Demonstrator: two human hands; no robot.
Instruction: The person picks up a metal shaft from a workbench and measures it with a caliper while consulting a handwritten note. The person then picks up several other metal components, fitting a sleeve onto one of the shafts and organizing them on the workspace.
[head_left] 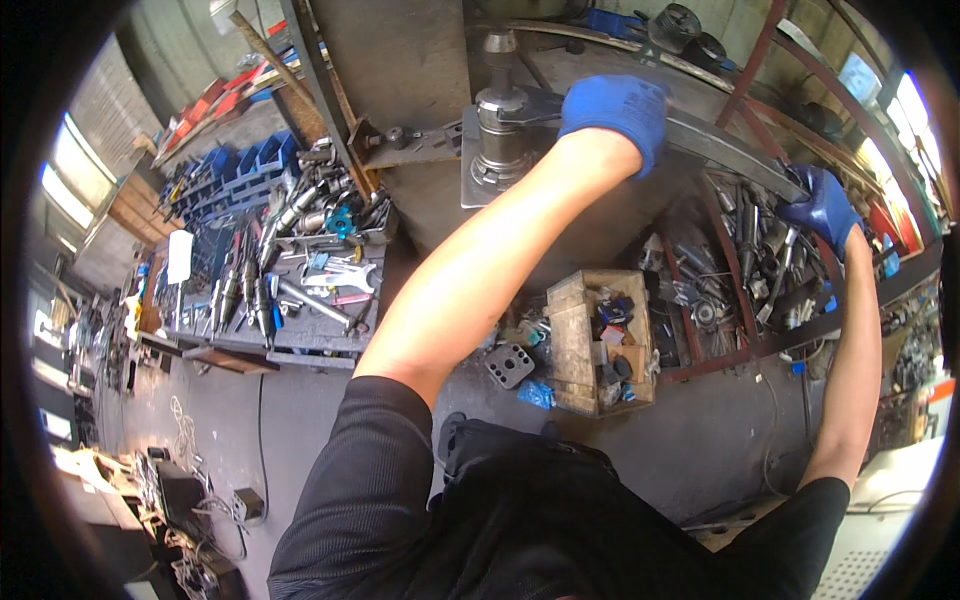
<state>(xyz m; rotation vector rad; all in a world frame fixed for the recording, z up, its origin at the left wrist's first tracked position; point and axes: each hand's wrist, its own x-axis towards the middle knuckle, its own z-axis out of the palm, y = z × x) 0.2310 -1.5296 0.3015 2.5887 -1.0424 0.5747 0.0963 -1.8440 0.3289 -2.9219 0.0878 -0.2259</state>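
Observation:
A steel cylindrical tool holder (500, 140) stands upright on a square metal plate at the top middle. The jaw of a long-handled wrench (715, 145) meets its upper collar, and the bar stretches off to the right. My left hand (615, 110), in a blue glove, is closed over the wrench close to the jaw; its fingertips are hidden behind the glove's back. My right hand (822, 208), gloved in darker blue, is wrapped round the bar's far end. Both arms are stretched forward, the left one crossing the middle of the view.
On the left, a workbench (315, 338) carries spanners, several tool holders and blue bins (255, 158). A wooden crate (572, 345) of small parts sits on the floor beside a metal block with holes (510, 366). Red-framed shelving (738, 275) full of metal parts stands at right.

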